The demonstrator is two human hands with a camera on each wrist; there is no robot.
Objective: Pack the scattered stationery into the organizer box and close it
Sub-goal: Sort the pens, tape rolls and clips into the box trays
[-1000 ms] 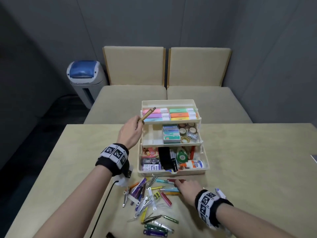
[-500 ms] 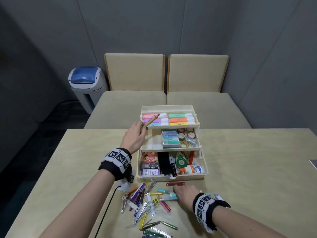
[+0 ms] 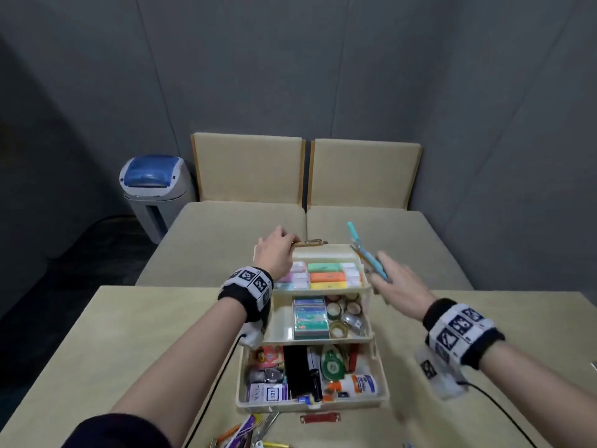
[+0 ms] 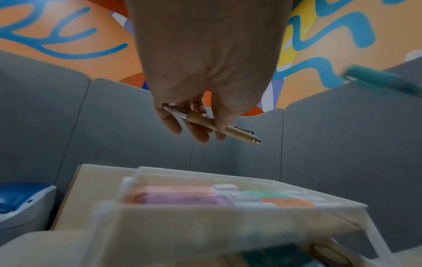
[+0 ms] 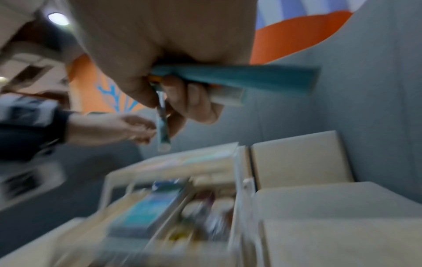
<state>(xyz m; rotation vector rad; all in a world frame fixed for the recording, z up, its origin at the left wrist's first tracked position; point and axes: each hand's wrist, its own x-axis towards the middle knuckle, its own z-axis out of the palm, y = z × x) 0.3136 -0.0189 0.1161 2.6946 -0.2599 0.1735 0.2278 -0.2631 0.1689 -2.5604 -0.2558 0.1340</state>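
Observation:
The cream three-tier organizer box (image 3: 381, 376) stands open on the table, its trays stepped back. My left hand (image 3: 276, 253) holds a tan pen (image 3: 308, 243) level above the top tray's far rim; the left wrist view shows my fingers curled round the tan pen (image 4: 219, 126). My right hand (image 3: 392, 279) grips a bunch of pens, mostly blue (image 3: 366, 253), above the box's right side. In the blurred right wrist view the blue pens (image 5: 230, 77) stick out of my fist. Loose pens and clips (image 3: 252, 431) lie at the table's near edge.
A red clip (image 3: 319, 418) lies just in front of the box. Two beige padded seats (image 3: 303, 240) stand behind the table, and a blue-lidded bin (image 3: 151, 189) sits at the back left. Cables run from both wristbands.
My right hand rose from the pile with a bunch of blue pens to the box's upper right. My left hand carried the tan pen back over the top tray. The view tilted down.

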